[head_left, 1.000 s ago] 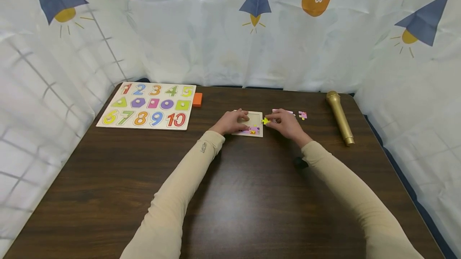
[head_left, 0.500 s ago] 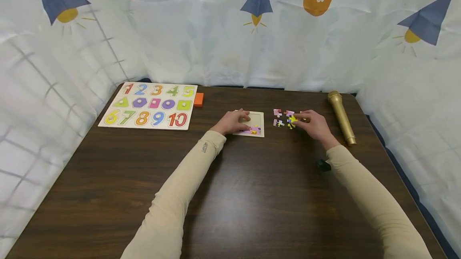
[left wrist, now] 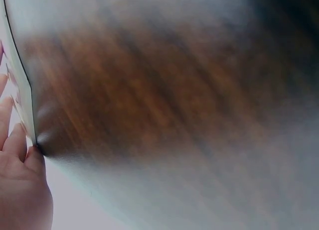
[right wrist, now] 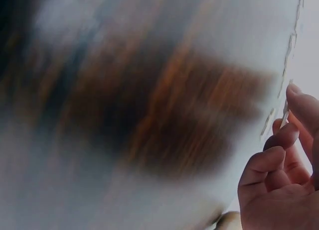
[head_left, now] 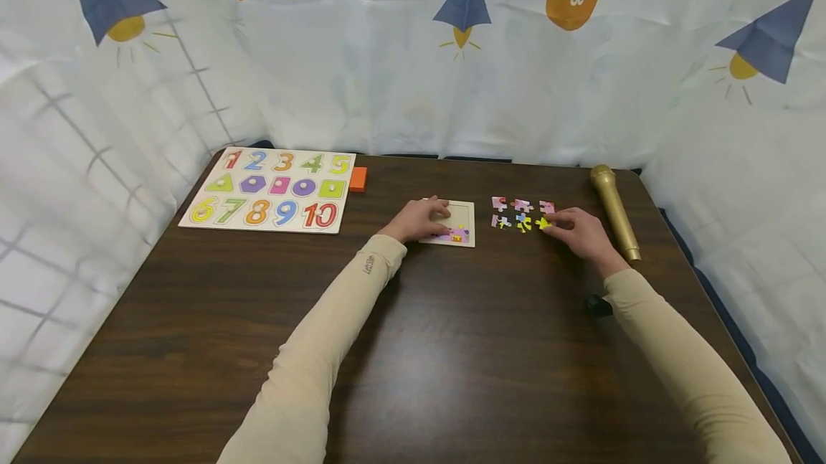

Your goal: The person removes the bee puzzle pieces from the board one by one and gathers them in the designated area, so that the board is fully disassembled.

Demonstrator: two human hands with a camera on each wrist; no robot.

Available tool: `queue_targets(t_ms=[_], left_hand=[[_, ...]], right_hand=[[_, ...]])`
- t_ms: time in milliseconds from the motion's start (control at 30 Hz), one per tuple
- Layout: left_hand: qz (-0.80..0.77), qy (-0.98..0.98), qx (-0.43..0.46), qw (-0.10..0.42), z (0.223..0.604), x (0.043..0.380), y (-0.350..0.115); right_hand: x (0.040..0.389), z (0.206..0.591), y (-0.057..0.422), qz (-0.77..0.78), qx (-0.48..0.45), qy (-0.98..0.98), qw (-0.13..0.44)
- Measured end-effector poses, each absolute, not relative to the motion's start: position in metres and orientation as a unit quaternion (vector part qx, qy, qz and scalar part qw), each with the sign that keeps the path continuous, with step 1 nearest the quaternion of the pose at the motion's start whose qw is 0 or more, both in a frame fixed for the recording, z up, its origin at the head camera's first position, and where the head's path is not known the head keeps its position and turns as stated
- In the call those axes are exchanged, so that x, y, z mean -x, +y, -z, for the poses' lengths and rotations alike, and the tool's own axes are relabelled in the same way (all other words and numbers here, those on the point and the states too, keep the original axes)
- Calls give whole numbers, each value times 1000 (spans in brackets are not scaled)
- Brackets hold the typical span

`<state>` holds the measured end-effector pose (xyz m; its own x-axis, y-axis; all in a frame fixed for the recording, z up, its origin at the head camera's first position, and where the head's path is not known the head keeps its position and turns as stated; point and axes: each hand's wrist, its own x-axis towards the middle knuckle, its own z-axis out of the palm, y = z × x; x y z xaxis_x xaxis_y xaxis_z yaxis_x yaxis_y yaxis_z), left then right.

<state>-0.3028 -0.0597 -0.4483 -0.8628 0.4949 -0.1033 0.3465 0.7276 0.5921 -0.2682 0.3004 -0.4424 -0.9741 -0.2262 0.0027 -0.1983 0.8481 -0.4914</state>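
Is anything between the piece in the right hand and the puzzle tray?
Yes: two loose pieces lie on the table between the yellow piece and the tray. The left hand covers the tray's left part.

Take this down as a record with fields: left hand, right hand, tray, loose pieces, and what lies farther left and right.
Left hand: resting on the puzzle tray
Right hand: pinching a yellow piece
Puzzle tray: partly filled, picture along its near side
Other loose pieces: five, three in the far row, two in the near
Farther left: number board, orange block at its right edge
Farther right: gold microphone
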Motion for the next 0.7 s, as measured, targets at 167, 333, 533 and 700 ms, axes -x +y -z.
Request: queue_targets(t_ms=[167,333,533,700], left_hand=[[-286,920,-234,131,450,305,-61],[-279,922,-235,133,448,306,-61],[-280,922,-233,131,445,305,-61],[-286,919,-238,128,445,303,-60]], right_hand=[[270,444,306,244,115,962,42],[272,444,306,243,118,961,52],[274,442,306,250,126,958,56],[273,443,309,256,144,954,61]])
